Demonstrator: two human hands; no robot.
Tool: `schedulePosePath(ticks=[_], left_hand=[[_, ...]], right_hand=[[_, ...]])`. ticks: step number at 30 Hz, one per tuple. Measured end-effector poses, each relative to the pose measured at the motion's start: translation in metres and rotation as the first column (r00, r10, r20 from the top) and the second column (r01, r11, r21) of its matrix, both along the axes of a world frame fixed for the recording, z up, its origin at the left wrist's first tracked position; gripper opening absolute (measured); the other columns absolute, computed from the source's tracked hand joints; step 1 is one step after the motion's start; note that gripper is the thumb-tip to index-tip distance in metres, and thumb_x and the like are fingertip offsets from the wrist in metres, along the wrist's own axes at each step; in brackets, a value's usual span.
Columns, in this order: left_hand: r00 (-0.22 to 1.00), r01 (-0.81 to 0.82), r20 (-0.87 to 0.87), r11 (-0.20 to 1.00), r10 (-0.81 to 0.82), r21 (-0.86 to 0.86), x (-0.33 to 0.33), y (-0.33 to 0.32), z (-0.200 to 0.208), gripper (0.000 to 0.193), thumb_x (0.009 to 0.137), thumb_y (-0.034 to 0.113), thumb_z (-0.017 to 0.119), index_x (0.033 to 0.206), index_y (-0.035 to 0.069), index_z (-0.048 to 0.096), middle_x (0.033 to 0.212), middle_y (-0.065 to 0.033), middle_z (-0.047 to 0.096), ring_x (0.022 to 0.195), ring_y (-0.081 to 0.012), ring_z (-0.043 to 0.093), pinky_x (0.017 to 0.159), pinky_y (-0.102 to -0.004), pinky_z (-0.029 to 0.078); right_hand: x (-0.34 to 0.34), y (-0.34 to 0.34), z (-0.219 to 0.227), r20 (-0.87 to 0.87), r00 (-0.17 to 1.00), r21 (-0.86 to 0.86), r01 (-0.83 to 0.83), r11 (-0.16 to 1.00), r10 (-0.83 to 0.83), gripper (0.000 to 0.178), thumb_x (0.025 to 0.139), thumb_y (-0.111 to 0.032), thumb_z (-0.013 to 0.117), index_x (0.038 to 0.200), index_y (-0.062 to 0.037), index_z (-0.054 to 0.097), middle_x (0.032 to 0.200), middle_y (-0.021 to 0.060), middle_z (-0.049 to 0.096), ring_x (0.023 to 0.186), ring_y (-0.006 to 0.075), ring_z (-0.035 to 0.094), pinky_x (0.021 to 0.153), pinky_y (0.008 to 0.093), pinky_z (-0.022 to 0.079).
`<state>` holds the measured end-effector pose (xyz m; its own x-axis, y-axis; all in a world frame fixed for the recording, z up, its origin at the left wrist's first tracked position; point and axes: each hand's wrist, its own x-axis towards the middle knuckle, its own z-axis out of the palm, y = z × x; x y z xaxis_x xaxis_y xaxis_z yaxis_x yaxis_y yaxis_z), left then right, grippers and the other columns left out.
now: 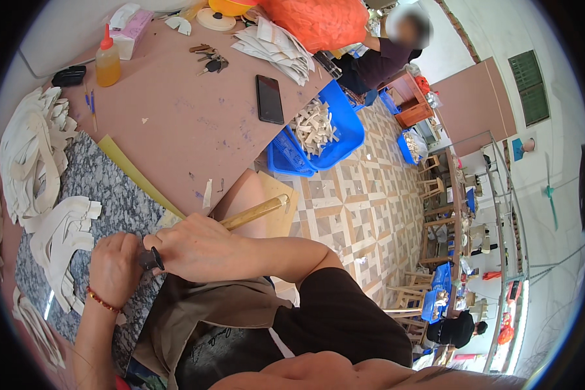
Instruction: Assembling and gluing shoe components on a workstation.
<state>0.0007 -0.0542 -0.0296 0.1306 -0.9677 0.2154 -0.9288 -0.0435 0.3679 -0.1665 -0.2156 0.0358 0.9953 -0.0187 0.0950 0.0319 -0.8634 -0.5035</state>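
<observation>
My right hand [195, 250] is wrapped round a hammer; its wooden handle [257, 211] sticks out to the right, and its dark metal head [151, 259] shows beside my left hand. My left hand [115, 263], with a beaded bracelet at the wrist, is closed, its fingers curled down over the speckled grey stone slab [120, 179]. What its fingers hold is hidden. Left of it, a bundle of off-white fabric-like strips [65, 237] lies on the slab. A larger heap of such strips [36, 149] sits beyond.
On the brown tabletop [169, 123] are a glue bottle [108, 62], keys [211, 62], a phone [269, 99] and stacked white pieces [276, 49]. Blue baskets [348, 123] with off-white pieces stand past its right edge. A person [387, 62] sits at the back.
</observation>
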Motion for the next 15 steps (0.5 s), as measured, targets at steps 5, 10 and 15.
schedulePosePath(ticks=[5, 10, 15], left_hand=[[0.971, -0.065, -0.231, 0.998, 0.067, 0.016, -0.01, 0.016, 0.02, 0.022, 0.079, -0.001, 0.072, 0.099, 0.002, 0.065, 0.092, -0.015, 0.063, 0.085, -0.0369, 0.065, 0.075, -0.0461, 0.054], [0.956, -0.07, -0.287, 0.997, 0.06, -0.027, -0.017, 0.028, 0.019, 0.043, 0.074, -0.006, 0.073, 0.116, 0.002, 0.069, 0.104, -0.0164, 0.064, 0.094, -0.0374, 0.065, 0.082, -0.0443, 0.055], [0.93, -0.091, -0.36, 0.996, 0.08, -0.014, -0.013, 0.031, 0.019, 0.041, 0.074, -0.006, 0.073, 0.114, 0.002, 0.069, 0.104, -0.0163, 0.065, 0.093, -0.0372, 0.066, 0.081, -0.0438, 0.055]], right_hand=[[0.002, -0.004, 0.001, 0.015, 1.0, 0.001, -0.009, 1.0, 0.009, 0.03, 0.091, -0.025, 0.072, 0.097, -0.0008, 0.056, 0.076, 0.0147, 0.066, 0.071, 0.0361, 0.07, 0.057, 0.0464, 0.053], [0.004, 0.0, 0.002, -0.002, 1.0, 0.007, -0.026, 1.0, 0.026, 0.027, 0.09, -0.022, 0.071, 0.097, -0.0002, 0.057, 0.076, 0.0149, 0.066, 0.071, 0.0361, 0.07, 0.057, 0.0462, 0.053], [0.006, 0.003, 0.005, -0.032, 0.999, 0.015, -0.014, 1.0, 0.015, 0.025, 0.088, -0.019, 0.07, 0.098, 0.0004, 0.058, 0.076, 0.0153, 0.066, 0.071, 0.0361, 0.07, 0.057, 0.0465, 0.053]])
